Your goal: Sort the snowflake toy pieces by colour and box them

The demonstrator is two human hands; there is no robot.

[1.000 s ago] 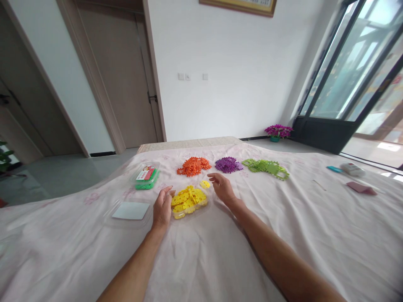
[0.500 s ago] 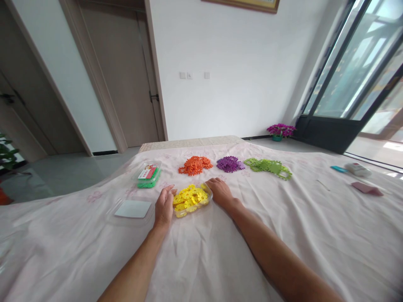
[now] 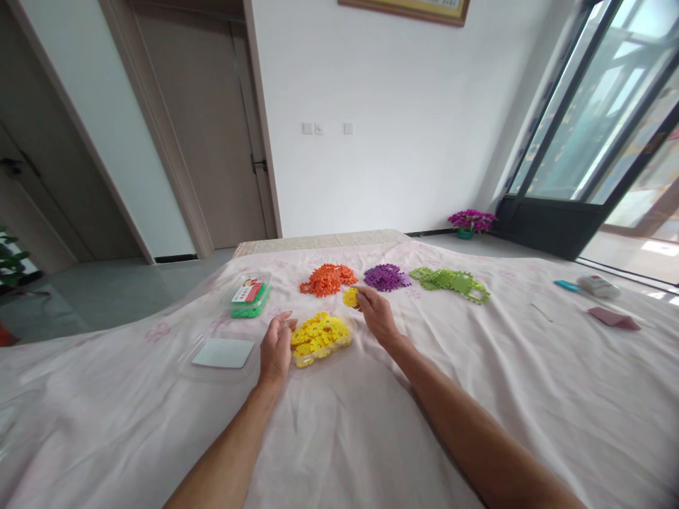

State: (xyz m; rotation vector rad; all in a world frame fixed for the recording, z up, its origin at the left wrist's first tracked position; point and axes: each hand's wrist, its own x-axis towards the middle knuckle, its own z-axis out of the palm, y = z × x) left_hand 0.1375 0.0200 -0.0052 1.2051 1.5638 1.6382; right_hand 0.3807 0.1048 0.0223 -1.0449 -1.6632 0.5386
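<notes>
A clear plastic box (image 3: 325, 355) full of yellow flower-shaped pieces (image 3: 320, 334) stands on the cloth in front of me. My left hand (image 3: 276, 350) grips the left side of this box. Just above its far right corner, my right hand (image 3: 375, 311) pinches one yellow flower piece (image 3: 350, 297) between thumb and fingers. Behind the box lie an orange heap (image 3: 329, 280) of linked pieces, a purple heap (image 3: 386, 277) and a light green heap (image 3: 450, 282). Left of my left hand rests a clear lid (image 3: 223, 353) with a white label.
A closed clear box of green pieces (image 3: 249, 297) stands at the left. On the far right lie a white object (image 3: 598, 285), a blue item (image 3: 567, 285) and a dusky pink piece (image 3: 614, 318). A creased pale cloth (image 3: 339, 438) covers the table.
My right hand has left the box's right side and risen slightly, now with a yellow flower piece in its fingers. My left hand stays at the box's left side.
</notes>
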